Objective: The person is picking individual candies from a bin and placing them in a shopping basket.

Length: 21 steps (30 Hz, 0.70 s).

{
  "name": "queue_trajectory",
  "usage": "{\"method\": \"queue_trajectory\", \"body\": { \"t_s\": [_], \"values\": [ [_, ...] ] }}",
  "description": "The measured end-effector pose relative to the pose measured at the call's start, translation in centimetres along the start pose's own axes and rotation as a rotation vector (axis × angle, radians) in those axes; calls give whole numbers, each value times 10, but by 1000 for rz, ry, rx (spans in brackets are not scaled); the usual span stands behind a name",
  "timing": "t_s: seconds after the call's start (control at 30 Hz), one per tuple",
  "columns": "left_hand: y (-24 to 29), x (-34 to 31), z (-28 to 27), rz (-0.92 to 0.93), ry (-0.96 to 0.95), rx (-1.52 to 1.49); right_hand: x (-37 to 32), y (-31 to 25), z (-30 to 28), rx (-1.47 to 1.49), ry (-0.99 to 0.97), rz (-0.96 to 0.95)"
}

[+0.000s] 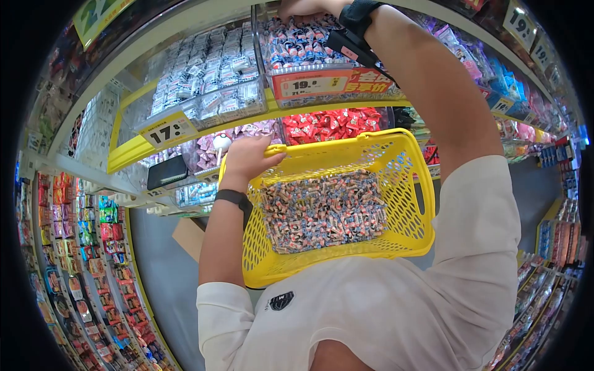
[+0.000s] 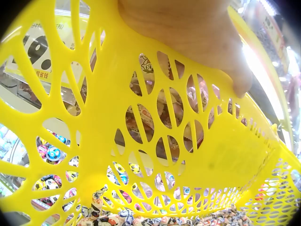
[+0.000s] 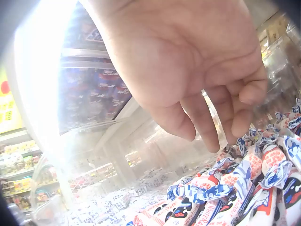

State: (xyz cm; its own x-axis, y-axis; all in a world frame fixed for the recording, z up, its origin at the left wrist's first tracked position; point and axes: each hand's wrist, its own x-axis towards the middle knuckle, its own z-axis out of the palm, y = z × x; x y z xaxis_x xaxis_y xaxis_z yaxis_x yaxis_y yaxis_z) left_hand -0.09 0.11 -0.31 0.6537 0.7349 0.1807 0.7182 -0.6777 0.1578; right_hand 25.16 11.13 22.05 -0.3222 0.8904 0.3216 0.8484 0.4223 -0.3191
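My left hand (image 1: 250,157) grips the rim of a yellow plastic basket (image 1: 328,156); in the left wrist view the hand (image 2: 188,37) lies over the top of its perforated wall (image 2: 103,117). A thick layer of wrapped candies (image 1: 325,213) covers the basket's bottom. Up at the shelf, my right hand (image 1: 309,7) reaches into a clear bin of white, blue and red wrapped candies (image 1: 300,46). The right wrist view shows this hand (image 3: 188,66) palm visible, fingers loosely bent and holding nothing, fingertips close over the White Rabbit candies (image 3: 235,188).
Left of the bin stands another clear bin of white-and-blue packets (image 1: 204,74). Red packets (image 1: 334,123) fill a lower bin behind the basket. A price tag (image 1: 164,130) hangs on the yellow shelf edge. Hanging snack packs (image 1: 86,266) line a rack at left.
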Motion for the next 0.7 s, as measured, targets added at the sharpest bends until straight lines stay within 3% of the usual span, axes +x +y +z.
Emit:
{"method": "queue_trajectory", "body": {
  "t_s": [0.53,0.57,0.7],
  "values": [
    [-1,0,1,-20,-19,-6,-91,-29,-35,120,79,84],
    [-1,0,2,-21,-19,-7,-101,-25,-33,90,149,-43],
    [-1,-1,4,-6,30,-55,-147,-38,-25,92,234,-90]
  ]
}}
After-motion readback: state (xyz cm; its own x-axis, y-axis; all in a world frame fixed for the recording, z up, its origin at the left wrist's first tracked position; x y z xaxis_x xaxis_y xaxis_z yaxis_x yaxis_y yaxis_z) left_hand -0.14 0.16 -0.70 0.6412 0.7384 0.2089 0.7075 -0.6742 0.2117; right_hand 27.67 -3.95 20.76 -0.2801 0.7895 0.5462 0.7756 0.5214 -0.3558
